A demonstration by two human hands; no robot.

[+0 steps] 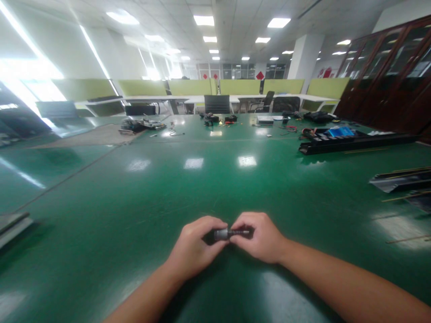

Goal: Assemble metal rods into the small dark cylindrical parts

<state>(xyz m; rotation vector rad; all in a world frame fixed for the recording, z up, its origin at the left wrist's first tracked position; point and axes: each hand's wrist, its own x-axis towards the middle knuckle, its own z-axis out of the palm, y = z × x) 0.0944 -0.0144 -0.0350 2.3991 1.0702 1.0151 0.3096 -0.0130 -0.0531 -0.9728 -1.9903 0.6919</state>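
1. Head view: your two hands meet low and near the middle, just above the green table [151, 193], with a small cylindrical tool [221, 234] between them.
2. The tool lies roughly level, its thicker grey part toward your left and its thinner dark shaft toward your right.
3. Your left hand [198, 244] is clamped on the thicker part, fingers on the far side and thumb on the near side.
4. Your right hand [261, 237] is closed around the thinner shaft, index finger above and thumb below; its other fingers are curled, and you cannot tell whether they touch it.
5. Your fingertips come close together at the tool's middle.
6. At the left edge you have a flat grey slab [13, 228]; at the right edge, dark metal channels [400, 180] lie on the table.
7. Farther off to your right, a blue packet [341, 131] rests on a long black rail [357, 144].
8. Beyond the table you face a black chair [217, 104] and yellow-green partitions [239, 86].
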